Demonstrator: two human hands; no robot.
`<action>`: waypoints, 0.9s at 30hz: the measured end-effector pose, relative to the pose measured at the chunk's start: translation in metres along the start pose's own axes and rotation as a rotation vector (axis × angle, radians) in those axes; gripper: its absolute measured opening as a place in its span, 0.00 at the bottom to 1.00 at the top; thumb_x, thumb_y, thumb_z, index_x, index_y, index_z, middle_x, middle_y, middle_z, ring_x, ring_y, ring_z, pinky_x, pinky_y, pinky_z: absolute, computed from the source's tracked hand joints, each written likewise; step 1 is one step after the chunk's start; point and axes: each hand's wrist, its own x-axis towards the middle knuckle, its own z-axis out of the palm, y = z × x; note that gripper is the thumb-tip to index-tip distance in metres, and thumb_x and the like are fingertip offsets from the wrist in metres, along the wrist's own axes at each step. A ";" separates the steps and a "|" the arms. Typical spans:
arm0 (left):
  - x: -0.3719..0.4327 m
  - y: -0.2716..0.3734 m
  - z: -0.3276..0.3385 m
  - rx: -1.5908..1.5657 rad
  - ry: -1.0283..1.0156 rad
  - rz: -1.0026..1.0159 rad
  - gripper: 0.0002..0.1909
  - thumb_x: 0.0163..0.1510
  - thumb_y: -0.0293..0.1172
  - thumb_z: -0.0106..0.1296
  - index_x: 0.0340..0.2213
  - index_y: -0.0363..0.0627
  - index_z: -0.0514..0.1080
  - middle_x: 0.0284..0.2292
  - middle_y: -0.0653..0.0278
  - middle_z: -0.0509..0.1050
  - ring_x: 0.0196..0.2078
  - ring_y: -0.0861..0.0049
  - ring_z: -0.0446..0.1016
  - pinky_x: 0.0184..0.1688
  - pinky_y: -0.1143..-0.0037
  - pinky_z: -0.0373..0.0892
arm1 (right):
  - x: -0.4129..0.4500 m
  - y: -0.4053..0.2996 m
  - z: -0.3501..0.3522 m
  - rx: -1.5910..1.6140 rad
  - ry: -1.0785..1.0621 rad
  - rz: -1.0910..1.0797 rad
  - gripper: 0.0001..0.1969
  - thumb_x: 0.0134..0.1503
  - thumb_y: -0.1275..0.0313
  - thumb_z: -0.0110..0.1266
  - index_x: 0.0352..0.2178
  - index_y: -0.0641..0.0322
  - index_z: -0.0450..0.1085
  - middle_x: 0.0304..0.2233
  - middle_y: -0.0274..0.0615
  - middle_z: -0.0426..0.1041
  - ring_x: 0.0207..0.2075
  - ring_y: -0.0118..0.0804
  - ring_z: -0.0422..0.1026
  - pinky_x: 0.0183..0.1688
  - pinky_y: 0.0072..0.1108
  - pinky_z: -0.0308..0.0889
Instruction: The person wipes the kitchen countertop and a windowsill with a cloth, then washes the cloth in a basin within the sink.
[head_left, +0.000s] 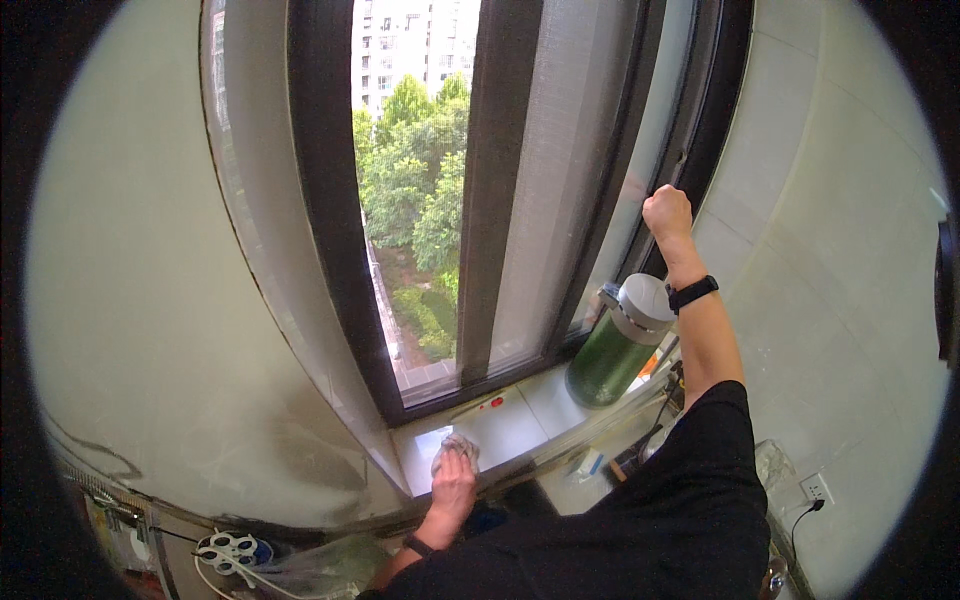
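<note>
My left hand presses a crumpled greyish cloth onto the white tiled windowsill, near its left corner. Higher up, my right hand is curled at the right side of the dark window frame. Its palm side is hidden, so whether it grips the frame cannot be seen. Below that hand stands a large green jug with a grey lid, on the right part of the sill. A small red object lies by the window track, behind the cloth.
Sliding window panes rise behind the sill, with trees outside. Right of the jug, cables and small items crowd a ledge. At lower left is a white ring-shaped plastic item beside clear plastic. A plug sits in the wall socket at lower right.
</note>
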 end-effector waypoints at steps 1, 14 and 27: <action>0.001 0.000 0.000 -0.004 -0.016 -0.005 0.16 0.31 0.25 0.40 0.26 0.29 0.62 0.31 0.45 0.63 0.34 0.59 0.63 0.30 0.76 0.63 | -0.001 0.002 0.000 -0.011 0.006 0.008 0.07 0.32 0.75 0.40 0.12 0.69 0.64 0.17 0.56 0.64 0.22 0.49 0.65 0.27 0.30 0.61; 0.008 0.008 0.002 -0.011 -0.029 -0.050 0.15 0.31 0.23 0.40 0.27 0.32 0.64 0.32 0.47 0.63 0.35 0.59 0.63 0.32 0.75 0.63 | 0.026 0.062 0.021 -0.107 -0.121 0.219 0.07 0.33 0.75 0.40 0.14 0.68 0.65 0.19 0.56 0.64 0.24 0.49 0.64 0.28 0.31 0.60; -0.011 0.014 -0.003 -0.016 -0.055 -0.069 0.15 0.31 0.24 0.40 0.27 0.31 0.63 0.32 0.47 0.63 0.35 0.62 0.63 0.34 0.76 0.62 | 0.019 0.096 0.021 -0.096 -0.096 0.177 0.08 0.34 0.77 0.37 0.09 0.71 0.61 0.11 0.54 0.63 0.16 0.47 0.65 0.21 0.29 0.61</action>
